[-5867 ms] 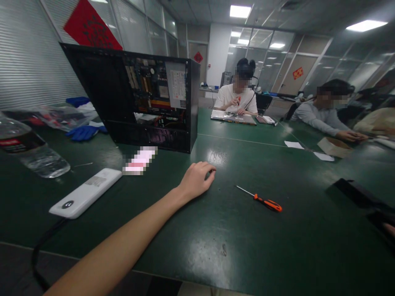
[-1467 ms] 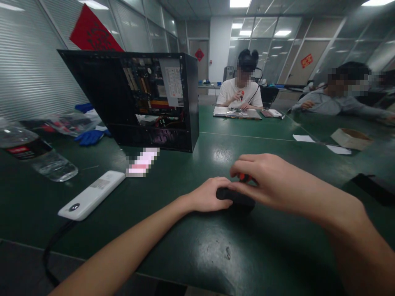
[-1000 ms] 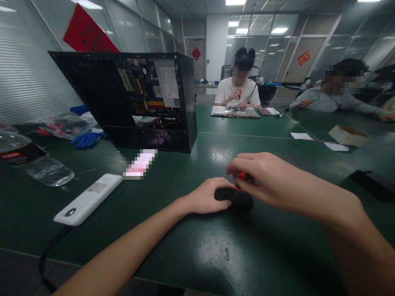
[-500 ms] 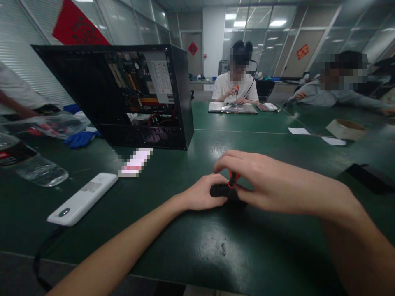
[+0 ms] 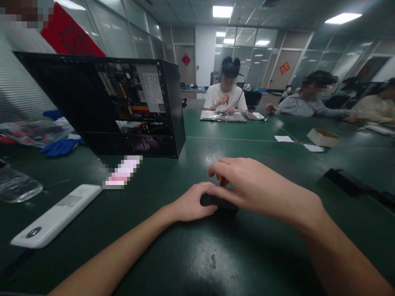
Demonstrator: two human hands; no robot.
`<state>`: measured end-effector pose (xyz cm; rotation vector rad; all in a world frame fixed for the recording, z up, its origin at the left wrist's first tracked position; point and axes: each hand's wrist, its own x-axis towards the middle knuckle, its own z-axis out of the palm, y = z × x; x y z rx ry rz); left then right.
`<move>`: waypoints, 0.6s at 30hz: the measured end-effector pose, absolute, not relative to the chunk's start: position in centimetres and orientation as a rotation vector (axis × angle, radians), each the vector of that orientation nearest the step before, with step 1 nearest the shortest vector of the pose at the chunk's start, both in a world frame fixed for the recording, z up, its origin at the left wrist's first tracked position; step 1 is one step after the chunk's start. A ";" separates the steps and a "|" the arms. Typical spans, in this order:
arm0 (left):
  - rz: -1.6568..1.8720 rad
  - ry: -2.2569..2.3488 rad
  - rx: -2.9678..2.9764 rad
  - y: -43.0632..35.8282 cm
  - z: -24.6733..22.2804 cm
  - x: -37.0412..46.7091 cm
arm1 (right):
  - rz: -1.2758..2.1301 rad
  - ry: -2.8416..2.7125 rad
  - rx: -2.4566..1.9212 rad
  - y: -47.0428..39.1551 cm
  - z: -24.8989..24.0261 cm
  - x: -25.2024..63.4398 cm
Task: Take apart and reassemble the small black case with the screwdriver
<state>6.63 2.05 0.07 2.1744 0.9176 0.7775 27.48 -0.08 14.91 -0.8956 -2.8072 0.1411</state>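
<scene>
My left hand (image 5: 195, 202) grips the left end of a small black object (image 5: 228, 205) on the green table (image 5: 160, 255), thumb and fingers around it. Over the object, my right hand (image 5: 247, 181) is closed on an orange and black screwdriver (image 5: 222, 181), held roughly upright. Its tip is hidden behind the fingers. The right thumb lies close to the left fingers. Most of the black object's top is covered by my hands.
An open black computer case (image 5: 173, 111) stands at the back left. Nearer are a white power bank (image 5: 58, 216), a pixelated item (image 5: 123, 172), a bottle (image 5: 20, 185) and blue gloves (image 5: 60, 147). A black adapter (image 5: 345, 181) lies right. A person (image 5: 226, 96) sits opposite.
The view has turned slightly right and up, so things appear further left and lower. My right hand has shifted on the screwdriver, hiding more of it. More people show at the edges.
</scene>
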 end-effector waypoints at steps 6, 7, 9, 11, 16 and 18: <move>0.763 0.900 2.164 2.1 -0.2 6.6 | 0.307 -2.836 -0.670 0.0 15.0 27.6; 0.761 0.900 2.165 2.1 -0.2 6.5 | 0.294 -2.844 -0.678 -0.1 15.0 27.5; 0.757 0.908 2.172 2.1 -0.2 6.5 | 0.214 -2.835 -0.760 -0.2 14.9 27.4; 0.761 0.911 2.180 2.1 -0.1 6.5 | 0.128 -2.816 -0.833 -0.1 14.7 27.2; 0.761 0.890 2.165 2.2 -0.4 6.5 | 0.235 -2.827 -0.705 -0.1 14.7 27.3; 0.750 0.881 2.168 2.3 -0.5 6.4 | 0.300 -2.839 -0.656 -0.3 14.9 27.5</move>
